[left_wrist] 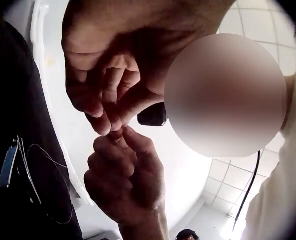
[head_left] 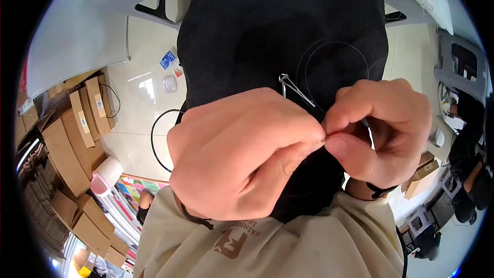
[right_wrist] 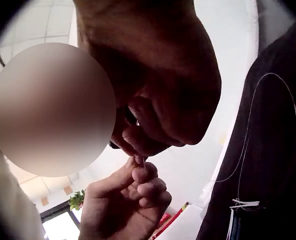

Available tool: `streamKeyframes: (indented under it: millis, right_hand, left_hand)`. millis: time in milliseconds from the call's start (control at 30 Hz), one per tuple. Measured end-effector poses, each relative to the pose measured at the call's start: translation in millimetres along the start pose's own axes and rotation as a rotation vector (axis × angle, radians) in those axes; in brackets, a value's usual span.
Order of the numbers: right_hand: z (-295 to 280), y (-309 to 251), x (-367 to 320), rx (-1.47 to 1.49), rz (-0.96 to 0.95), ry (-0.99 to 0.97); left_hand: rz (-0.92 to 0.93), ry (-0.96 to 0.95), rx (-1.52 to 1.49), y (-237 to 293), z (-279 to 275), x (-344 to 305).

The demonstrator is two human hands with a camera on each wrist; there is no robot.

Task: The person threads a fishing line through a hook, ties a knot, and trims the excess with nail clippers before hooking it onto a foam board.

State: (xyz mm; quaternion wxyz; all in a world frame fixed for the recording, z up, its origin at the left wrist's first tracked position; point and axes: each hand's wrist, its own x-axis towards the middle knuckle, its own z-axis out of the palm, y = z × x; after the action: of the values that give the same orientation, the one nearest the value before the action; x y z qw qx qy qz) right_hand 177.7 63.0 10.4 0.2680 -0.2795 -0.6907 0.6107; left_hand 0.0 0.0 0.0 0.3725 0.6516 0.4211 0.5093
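Nearest the head camera, the left hand [head_left: 244, 157] meets the right hand [head_left: 383, 128] at the fingertips, both pinching what seems to be the thin thread [right_wrist: 275, 74], though the pinched bit is too small to make out surely. The thread loops over black fabric [head_left: 231, 20], where metal nail clippers [head_left: 297, 91] lie just beyond the hands.

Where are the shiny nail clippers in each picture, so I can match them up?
Head: nail clippers a little right of the middle, in the upper half.
Left wrist: nail clippers near the left edge, below halfway.
Right wrist: nail clippers low, toward the right.
Shared landmark: the black cloth they lie on.
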Motion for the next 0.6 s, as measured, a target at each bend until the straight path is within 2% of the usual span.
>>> streamKeyframes:
  millis: [167, 400, 600]
  right_hand:
    - [-4.9, -0.5, 2.2, 0.105, 0.057, -0.111]
    - [-0.4, 7.1, 0.5, 0.337, 0.082, -0.075]
    - [2.5, 4.2, 2.3, 0.311, 0.074, -0.021]
  left_hand:
    - [-0.162, -0.049, -0.113, 5.0, -5.9, 0.8]
    - [-0.061, -0.011, -0.236, -2.4, 0.4, 1.8]
    - [-0.081, 0.045, -0.249, -3.1, 2.7, 3.5]
